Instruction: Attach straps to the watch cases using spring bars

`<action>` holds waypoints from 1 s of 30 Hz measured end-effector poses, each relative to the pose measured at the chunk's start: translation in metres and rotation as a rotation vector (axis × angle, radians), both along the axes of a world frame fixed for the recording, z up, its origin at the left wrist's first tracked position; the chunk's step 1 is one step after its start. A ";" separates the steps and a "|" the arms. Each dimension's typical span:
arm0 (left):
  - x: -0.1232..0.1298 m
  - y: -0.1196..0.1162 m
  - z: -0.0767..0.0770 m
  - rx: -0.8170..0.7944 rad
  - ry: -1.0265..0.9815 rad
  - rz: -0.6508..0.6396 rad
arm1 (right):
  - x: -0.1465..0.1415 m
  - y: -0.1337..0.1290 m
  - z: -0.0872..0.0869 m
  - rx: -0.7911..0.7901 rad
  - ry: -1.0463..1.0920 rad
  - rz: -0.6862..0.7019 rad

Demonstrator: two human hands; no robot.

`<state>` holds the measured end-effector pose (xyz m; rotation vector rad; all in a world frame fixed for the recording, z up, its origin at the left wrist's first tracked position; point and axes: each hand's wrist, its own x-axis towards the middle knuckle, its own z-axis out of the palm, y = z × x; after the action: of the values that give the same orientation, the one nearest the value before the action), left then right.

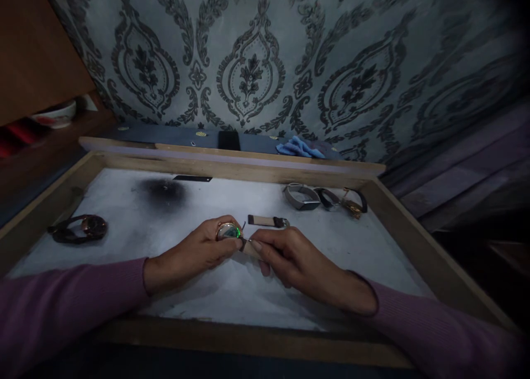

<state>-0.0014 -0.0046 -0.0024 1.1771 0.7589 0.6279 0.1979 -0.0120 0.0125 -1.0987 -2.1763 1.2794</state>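
Observation:
Near the middle of the tray, my left hand (pixel 209 244) is closed round a watch case (pixel 227 231) whose round face is up, with a green glint at its right edge. A light-backed watch strap piece (pixel 250 249) meets the case's lower right side; whether it is fastened there I cannot tell. My right hand (pixel 285 252) pinches this strap close to the case. A small shiny bit shows at the right fingertips, too small to name. Just beyond the hands lies another strap piece (pixel 263 220) with a buckle, touched by neither hand.
A wood-framed tray with a white floor (pixel 223 194) surrounds the work. A dark wristwatch (pixel 78 228) lies left. More watches, one with a grey strap (pixel 301 196), lie back right. A flat black strip (pixel 192 178) is at the back; a blue cloth (pixel 298 147) lies behind the rim.

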 end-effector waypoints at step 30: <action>0.000 0.000 0.002 0.019 0.043 -0.010 | 0.000 0.002 0.000 0.003 -0.024 0.010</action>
<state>-0.0013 -0.0047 -0.0002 1.2148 0.7841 0.6045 0.1976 -0.0104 0.0128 -1.1089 -2.2030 1.2738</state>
